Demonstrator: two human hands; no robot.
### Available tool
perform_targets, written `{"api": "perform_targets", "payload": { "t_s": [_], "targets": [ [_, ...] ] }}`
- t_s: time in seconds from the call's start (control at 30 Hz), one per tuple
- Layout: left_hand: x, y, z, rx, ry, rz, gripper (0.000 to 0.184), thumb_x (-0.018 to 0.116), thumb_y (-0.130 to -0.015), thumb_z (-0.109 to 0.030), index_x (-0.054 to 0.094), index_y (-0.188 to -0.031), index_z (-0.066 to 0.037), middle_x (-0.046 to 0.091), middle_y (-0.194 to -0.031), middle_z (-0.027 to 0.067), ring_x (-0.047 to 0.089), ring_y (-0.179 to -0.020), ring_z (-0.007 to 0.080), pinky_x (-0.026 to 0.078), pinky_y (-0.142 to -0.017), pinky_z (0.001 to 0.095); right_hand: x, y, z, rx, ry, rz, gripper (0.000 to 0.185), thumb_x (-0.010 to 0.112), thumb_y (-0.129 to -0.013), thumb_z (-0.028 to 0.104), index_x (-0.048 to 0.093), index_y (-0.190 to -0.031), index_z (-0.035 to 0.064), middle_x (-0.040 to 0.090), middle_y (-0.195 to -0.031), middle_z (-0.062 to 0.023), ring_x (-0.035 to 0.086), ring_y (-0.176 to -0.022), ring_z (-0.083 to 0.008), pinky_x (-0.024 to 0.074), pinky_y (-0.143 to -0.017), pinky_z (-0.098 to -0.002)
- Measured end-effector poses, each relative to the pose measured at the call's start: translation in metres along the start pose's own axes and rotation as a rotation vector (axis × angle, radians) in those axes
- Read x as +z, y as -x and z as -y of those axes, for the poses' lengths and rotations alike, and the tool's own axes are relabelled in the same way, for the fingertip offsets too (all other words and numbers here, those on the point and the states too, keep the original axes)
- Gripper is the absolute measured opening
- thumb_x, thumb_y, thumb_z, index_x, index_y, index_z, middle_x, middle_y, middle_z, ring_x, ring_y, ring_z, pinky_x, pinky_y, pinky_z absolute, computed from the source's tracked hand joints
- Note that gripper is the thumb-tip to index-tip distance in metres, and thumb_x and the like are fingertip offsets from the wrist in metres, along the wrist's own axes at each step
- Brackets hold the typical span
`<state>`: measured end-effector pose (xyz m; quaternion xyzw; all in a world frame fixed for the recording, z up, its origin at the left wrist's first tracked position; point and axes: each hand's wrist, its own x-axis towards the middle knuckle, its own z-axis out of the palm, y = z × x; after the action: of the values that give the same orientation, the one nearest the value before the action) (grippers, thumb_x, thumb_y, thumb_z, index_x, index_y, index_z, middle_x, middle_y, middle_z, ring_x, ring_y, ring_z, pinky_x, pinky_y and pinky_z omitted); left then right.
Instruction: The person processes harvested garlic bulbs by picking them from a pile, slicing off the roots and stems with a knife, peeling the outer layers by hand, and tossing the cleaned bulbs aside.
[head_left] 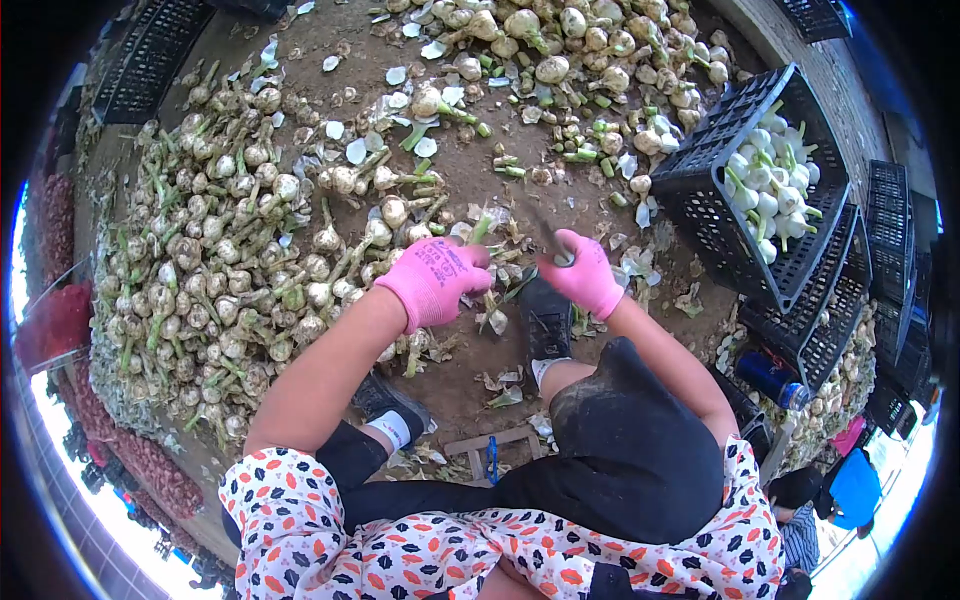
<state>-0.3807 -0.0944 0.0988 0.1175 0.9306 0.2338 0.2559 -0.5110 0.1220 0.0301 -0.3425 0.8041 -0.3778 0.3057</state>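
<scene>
My left hand (437, 283), in a pink glove, is closed around a garlic plant; its green stem (482, 230) sticks up past the fingers, and the bulb is mostly hidden. Facing it, my right hand (584, 276), in a matching glove, grips a knife (546, 232) with a dark blade blurred by motion. The blade is apart from the stem. Beneath and left of my hands lies a heap of untrimmed garlic (215, 250), bulbs with long stems still on.
A black crate (700, 190) of peeled white garlic (772, 185) tilts at the right on other crates. More bulbs (590, 40) are piled at the back. Cut stem pieces (580, 155) and skins litter the soil. A blue can (775, 380) stands near my knee.
</scene>
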Motion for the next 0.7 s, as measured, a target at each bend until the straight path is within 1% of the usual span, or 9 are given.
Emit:
{"api": "perform_targets", "payload": {
  "t_s": [0.13, 0.23, 0.33, 0.4, 0.43, 0.5, 0.6, 0.63, 0.7],
  "targets": [
    [0.009, -0.003, -0.008, 0.054, 0.091, -0.067, 0.021, 0.062, -0.073, -0.011, 0.065, -0.091, -0.019, 0.06, -0.1, 0.0047, 0.061, -0.09, 0.0281, 0.05, -0.078, 0.0398, 0.003, -0.012, 0.03, -0.007, 0.182, 0.157, 0.024, 0.067, -0.074, 0.026, 0.061, -0.087, 0.0061, 0.063, -0.08, -0.02, 0.062, -0.079, -0.0384, 0.0492, -0.07, -0.0447],
    [0.006, 0.006, -0.023, 0.156, 0.281, -0.003, 0.016, 0.063, -0.07, -0.01, 0.062, -0.084, -0.019, 0.06, -0.097, 0.0026, 0.061, -0.09, 0.0301, 0.05, -0.077, 0.0409, 0.009, -0.01, -0.048, 0.279, 0.265, 0.075, 0.044, 0.065, -0.072, 0.029, 0.063, -0.106, 0.002, 0.065, -0.102, -0.0218, 0.061, -0.098, -0.0395, 0.0473, -0.086, -0.0447],
    [0.041, -0.002, -0.008, -0.07, 0.344, 0.522, 0.03, 0.062, -0.072, -0.012, 0.062, -0.102, -0.014, 0.058, -0.101, 0.0111, 0.06, -0.095, 0.0301, 0.05, -0.085, 0.0379, 0.006, 0.006, -0.079, 0.509, 0.14, 0.128, 0.047, 0.065, -0.071, 0.026, 0.061, -0.108, -0.0026, 0.068, -0.09, -0.0194, 0.066, -0.083, -0.0334, 0.052, -0.075, -0.0405],
    [0.012, -0.026, 0.004, -0.126, 0.671, -0.067, 0.043, 0.066, -0.075, -0.015, 0.055, -0.117, -0.01, 0.055, -0.11, 0.0154, 0.058, -0.099, 0.0288, 0.048, -0.09, 0.038, -0.001, 0.006, -0.059, 0.603, 0.026, 0.14, 0.047, 0.065, -0.071, 0.023, 0.06, -0.109, -0.0035, 0.068, -0.083, -0.0171, 0.067, -0.074, -0.0279, 0.0526, -0.068, -0.0372],
    [-0.004, -0.052, 0.017, 0.091, 1.005, -0.462, 0.055, 0.072, -0.074, -0.017, 0.049, -0.124, -0.011, 0.051, -0.116, 0.0151, 0.055, -0.104, 0.0275, 0.046, -0.095, 0.0391, 0.001, 0.01, -0.05, 0.711, -0.095, 0.146, 0.048, 0.064, -0.071, 0.021, 0.059, -0.111, -0.0045, 0.068, -0.076, -0.0147, 0.067, -0.065, -0.0224, 0.0532, -0.061, -0.0338],
    [-0.058, -0.092, 0.05, 0.165, 0.874, -0.92, 0.063, 0.077, -0.072, -0.021, 0.05, -0.128, -0.012, 0.047, -0.13, 0.0148, 0.049, -0.118, 0.028, 0.04, -0.104, 0.0378, 0.01, 0.016, -0.057, 0.727, -0.18, 0.136, 0.048, 0.064, -0.071, 0.019, 0.058, -0.113, -0.0046, 0.067, -0.072, -0.012, 0.065, -0.06, -0.0182, 0.0519, -0.056, -0.0312],
    [-0.078, -0.127, 0.128, -0.406, 0.228, -0.887, 0.06, 0.065, -0.085, -0.036, 0.042, -0.138, -0.018, 0.041, -0.141, 0.0137, 0.046, -0.125, 0.0338, 0.039, -0.106, 0.0419, 0.007, 0.014, -0.063, 0.688, -0.218, 0.178, 0.05, 0.065, -0.073, 0.019, 0.056, -0.117, -0.0035, 0.067, -0.072, -0.0109, 0.064, -0.058, -0.016, 0.0516, -0.054, -0.0296],
    [-0.078, -0.133, 0.131, -0.82, 0.078, -0.636, 0.059, 0.058, -0.088, -0.044, 0.041, -0.139, -0.02, 0.039, -0.143, 0.0148, 0.043, -0.128, 0.0345, 0.039, -0.105, 0.0423, 0.003, 0.012, -0.056, 0.679, -0.203, 0.174, 0.05, 0.065, -0.073, 0.019, 0.057, -0.116, -0.0033, 0.067, -0.073, -0.0108, 0.064, -0.058, -0.0159, 0.0517, -0.055, -0.0295],
    [-0.045, -0.134, 0.148, -1.012, -0.033, -0.337, 0.055, 0.054, -0.089, -0.047, 0.044, -0.136, -0.02, 0.043, -0.141, 0.0164, 0.048, -0.124, 0.0323, 0.041, -0.103, 0.042, 0.003, 0.012, -0.056, 0.67, -0.185, 0.17, 0.049, 0.065, -0.073, 0.019, 0.057, -0.116, -0.003, 0.067, -0.073, -0.0107, 0.064, -0.059, -0.0159, 0.0519, -0.056, -0.0295]
  ]
}}
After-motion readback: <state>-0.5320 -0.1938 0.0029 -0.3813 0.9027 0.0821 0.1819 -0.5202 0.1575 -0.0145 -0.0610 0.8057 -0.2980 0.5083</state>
